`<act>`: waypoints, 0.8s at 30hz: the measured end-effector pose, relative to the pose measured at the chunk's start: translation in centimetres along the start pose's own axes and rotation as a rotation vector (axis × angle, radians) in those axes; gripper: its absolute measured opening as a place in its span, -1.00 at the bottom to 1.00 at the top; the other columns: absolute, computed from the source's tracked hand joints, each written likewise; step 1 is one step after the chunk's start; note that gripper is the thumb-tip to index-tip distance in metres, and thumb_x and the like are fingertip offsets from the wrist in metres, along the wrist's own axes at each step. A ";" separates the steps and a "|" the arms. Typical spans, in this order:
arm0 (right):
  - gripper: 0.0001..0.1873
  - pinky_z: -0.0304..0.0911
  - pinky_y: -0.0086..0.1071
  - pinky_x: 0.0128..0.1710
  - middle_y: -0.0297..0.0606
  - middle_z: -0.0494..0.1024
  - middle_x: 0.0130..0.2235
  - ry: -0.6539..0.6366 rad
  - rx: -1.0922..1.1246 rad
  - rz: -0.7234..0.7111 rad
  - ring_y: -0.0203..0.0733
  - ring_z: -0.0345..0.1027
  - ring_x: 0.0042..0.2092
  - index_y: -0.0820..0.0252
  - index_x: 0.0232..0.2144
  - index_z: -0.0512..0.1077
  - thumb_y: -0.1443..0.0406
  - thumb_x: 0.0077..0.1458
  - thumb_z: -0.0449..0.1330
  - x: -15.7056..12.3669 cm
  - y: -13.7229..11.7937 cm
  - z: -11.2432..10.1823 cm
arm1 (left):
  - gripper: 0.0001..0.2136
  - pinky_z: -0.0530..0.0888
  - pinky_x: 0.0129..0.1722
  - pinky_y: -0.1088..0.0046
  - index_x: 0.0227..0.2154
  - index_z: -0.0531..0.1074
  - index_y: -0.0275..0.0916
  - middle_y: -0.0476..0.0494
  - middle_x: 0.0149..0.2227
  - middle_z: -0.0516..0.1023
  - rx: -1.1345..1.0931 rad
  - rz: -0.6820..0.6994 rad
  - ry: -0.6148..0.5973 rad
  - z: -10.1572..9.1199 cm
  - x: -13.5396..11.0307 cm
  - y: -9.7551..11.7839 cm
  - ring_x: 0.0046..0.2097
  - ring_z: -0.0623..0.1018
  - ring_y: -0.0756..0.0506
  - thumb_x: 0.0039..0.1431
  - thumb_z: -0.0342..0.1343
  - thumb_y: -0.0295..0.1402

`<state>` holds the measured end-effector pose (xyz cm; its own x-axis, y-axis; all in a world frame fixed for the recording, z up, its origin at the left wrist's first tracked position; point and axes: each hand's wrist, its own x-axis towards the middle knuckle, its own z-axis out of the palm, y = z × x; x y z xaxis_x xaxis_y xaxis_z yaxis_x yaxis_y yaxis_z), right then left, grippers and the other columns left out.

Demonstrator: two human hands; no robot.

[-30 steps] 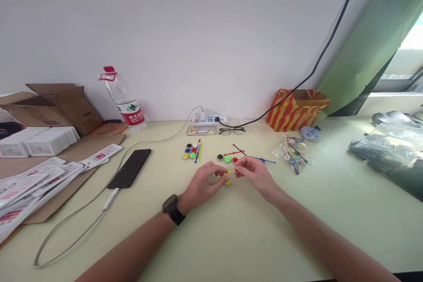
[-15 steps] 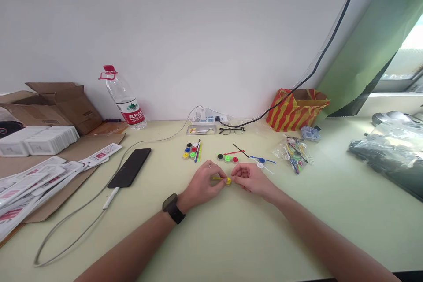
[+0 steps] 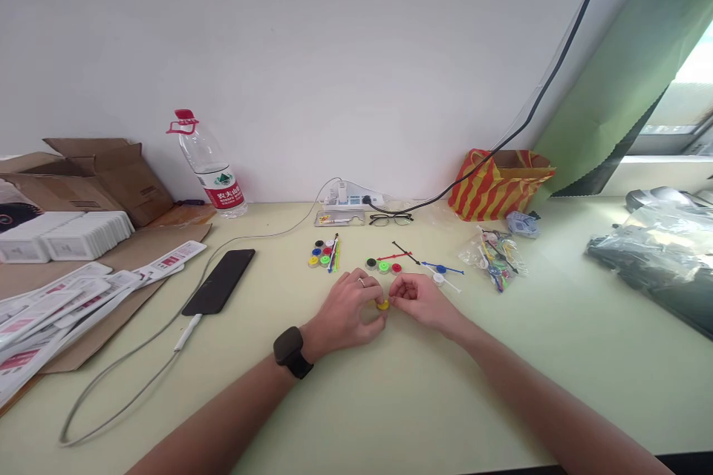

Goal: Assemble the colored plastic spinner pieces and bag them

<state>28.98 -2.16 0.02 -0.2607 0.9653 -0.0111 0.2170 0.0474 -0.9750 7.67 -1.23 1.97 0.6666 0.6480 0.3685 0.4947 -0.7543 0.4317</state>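
A small yellow disc (image 3: 382,305) rests on the table between my two hands. My left hand (image 3: 353,308), with a ring and a black watch, arches over its left side. Its index fingertip meets the disc, while the thumb lies apart, nearer to me. At the disc's right edge, the thumb and index finger of my right hand (image 3: 419,299) are pinched together. Behind the hands stand a black disc (image 3: 371,264), a green disc (image 3: 384,266) and a red disc (image 3: 396,268). A blue arrow (image 3: 454,269) and a red arrow (image 3: 390,257) lie close by.
Several coloured discs (image 3: 314,262) and sticks (image 3: 336,252) lie farther back. A bag of coloured parts (image 3: 495,256) is right, near a striped bag (image 3: 495,189). Glasses (image 3: 391,220) and a power strip (image 3: 356,200) line the wall. A phone (image 3: 220,282) and bottle (image 3: 212,171) stand left.
My left thumb has come away from the yellow disc toward me, and that hand has opened a little. The yellow arrow seen before is now hidden. My right hand has barely moved.
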 end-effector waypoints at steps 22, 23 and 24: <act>-0.51 0.00 -0.38 -0.58 -0.52 0.17 -0.67 0.045 -0.075 0.052 -0.27 -0.02 -0.64 0.08 -0.08 0.50 -0.12 0.27 0.05 -2.2 -3.5 -1.3 | -0.85 0.39 0.07 0.16 -0.09 0.43 -0.11 -0.11 -0.09 0.53 -0.130 -0.154 0.244 -0.3 -0.5 -0.8 0.00 0.48 -0.21 0.31 0.11 -0.36; -0.50 -0.07 -0.40 -0.61 -0.56 0.07 -0.70 0.016 0.064 0.081 -0.30 -0.13 -0.65 0.08 -0.17 0.50 -0.14 0.28 0.03 -2.2 -3.7 -1.5 | -0.86 0.39 0.07 0.18 -0.09 0.43 -0.11 -0.11 -0.09 0.53 -0.134 -0.173 0.272 -0.2 -0.5 -1.0 0.00 0.47 -0.20 0.33 0.09 -0.37; -0.51 -0.14 -0.41 -0.62 -0.58 0.00 -0.71 0.025 0.181 0.086 -0.32 -0.21 -0.65 0.09 -0.24 0.49 -0.14 0.28 0.02 -2.1 -3.8 -1.9 | -0.87 0.40 0.05 0.19 -0.09 0.43 -0.11 -0.10 -0.09 0.53 -0.138 -0.192 0.291 -0.2 -0.5 -1.1 0.00 0.47 -0.20 0.34 0.07 -0.36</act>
<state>30.47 -3.88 4.20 -0.2248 0.9700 -0.0927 0.0642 -0.0802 -0.9947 6.66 -0.71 1.50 0.3725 0.7942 0.4802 0.5021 -0.6076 0.6154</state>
